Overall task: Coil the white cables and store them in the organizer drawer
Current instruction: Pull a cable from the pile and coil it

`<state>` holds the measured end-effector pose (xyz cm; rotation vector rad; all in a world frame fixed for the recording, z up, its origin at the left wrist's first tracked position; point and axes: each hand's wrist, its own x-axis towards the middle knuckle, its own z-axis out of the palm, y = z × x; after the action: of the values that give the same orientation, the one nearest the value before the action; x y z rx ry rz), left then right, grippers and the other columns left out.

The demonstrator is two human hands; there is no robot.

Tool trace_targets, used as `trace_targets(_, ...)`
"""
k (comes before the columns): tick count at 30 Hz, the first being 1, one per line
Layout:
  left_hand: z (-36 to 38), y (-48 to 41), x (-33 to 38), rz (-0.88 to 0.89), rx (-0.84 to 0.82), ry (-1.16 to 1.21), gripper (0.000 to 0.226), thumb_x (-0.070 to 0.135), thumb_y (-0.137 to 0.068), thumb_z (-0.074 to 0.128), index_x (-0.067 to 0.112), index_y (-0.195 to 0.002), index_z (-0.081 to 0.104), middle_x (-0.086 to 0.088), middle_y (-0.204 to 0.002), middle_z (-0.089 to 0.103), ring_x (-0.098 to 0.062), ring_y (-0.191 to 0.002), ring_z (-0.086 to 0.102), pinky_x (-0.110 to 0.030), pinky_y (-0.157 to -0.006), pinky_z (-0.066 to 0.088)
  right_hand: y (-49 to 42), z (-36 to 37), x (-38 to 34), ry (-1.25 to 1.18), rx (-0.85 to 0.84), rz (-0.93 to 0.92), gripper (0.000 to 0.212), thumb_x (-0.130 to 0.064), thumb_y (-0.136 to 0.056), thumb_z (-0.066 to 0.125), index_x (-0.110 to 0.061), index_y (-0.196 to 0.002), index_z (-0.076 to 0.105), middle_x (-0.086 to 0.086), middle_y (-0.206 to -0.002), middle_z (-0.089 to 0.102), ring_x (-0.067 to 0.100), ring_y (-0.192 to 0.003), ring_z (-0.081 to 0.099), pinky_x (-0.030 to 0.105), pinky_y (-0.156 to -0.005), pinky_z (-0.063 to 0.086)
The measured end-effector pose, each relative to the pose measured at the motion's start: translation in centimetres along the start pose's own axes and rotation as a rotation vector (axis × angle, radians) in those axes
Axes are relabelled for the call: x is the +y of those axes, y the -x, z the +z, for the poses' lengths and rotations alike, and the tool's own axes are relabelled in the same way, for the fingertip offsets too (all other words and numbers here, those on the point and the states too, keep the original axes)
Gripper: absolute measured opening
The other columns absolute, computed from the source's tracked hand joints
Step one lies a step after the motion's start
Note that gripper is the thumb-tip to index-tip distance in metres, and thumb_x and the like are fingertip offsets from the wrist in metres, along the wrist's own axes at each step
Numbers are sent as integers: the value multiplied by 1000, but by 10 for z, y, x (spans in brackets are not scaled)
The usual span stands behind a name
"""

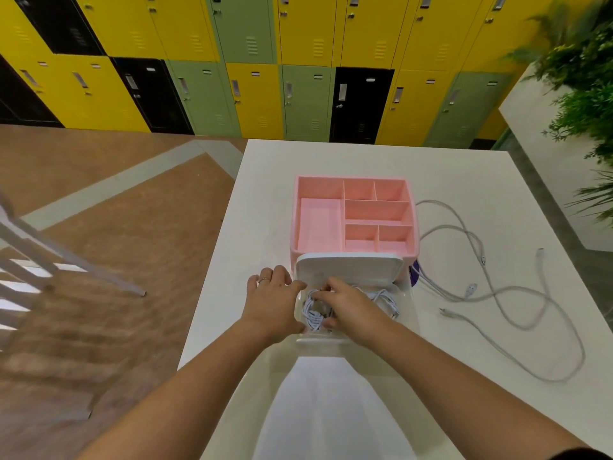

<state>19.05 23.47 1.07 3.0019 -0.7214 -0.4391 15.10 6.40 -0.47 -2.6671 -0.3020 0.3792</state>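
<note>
White coiled cable (313, 315) sits in the left half of the clear drawer (406, 303). A second white coil (384, 298) lies at its 3 o'clock in the same drawer. Right hand (351, 307) is inside the drawer, fingers (326, 288) curled over the left coil, thumb on its near side, grasping it. Left hand (272, 300), ring (264, 279) on one finger, is at the drawer's 9 o'clock, fingers bent round its left wall, holding it. The drawer is pulled out at 6 o'clock of the pink organizer (351, 177), under its white front panel (350, 267); the top compartments hold nothing. Loose white cables (497, 295) sprawl uncoiled on the white bench (331, 157) at the organizer's 3–4 o'clock, apart from it. Yellow, green and black lockers (255, 94) at 12 o'clock, a plant (583, 78) at 2.
</note>
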Motion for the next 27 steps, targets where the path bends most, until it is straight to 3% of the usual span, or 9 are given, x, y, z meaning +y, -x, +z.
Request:
trace_targets(8,-2,1,2,-7,-16,-1,79,61,-73,68,34,-141,39,-2,-131,40,-25,-127,34,-42,-110,24,1,1,-9,80,21,7,60,-21,-84,72,-17,-138,46,3,-129,43,23,-108,55,29,-90,45)
trace_targets(14,-3,3,4,-6,-25,-9,80,63,-72,68,34,-141,39,-2,-131,40,-26,-127,35,-43,-111,23,1,-1,-6,0,21,29,56,-18,-80,74,-14,-131,51,4,-123,42,23,-99,56,25,-83,42)
trace_targets(19,-9,6,5,-30,-42,39,75,63,-75,67,37,-140,41,-2,-131,41,-25,-128,35,-44,-110,24,6,-5,-4,-82,57,35,47,-24,-84,70,-18,-128,56,1,-122,50,21,-103,56,31,-91,47)
trace_targets(24,-16,7,11,-56,132,159,40,55,-85,58,33,-119,57,3,-113,47,-20,-114,42,-36,-98,32,30,-28,8,-188,157,60,31,-23,-89,64,-20,-120,63,-4,-110,58,13,-85,59,29,-83,48)
trace_targets(27,-20,3,27,-4,253,264,20,43,-91,55,28,-101,64,5,-99,55,-19,-103,50,-35,-90,37,56,-42,30,-210,221,111,22,-21,-90,63,-21,-112,67,-10,-101,60,6,-78,58,20,-76,48)
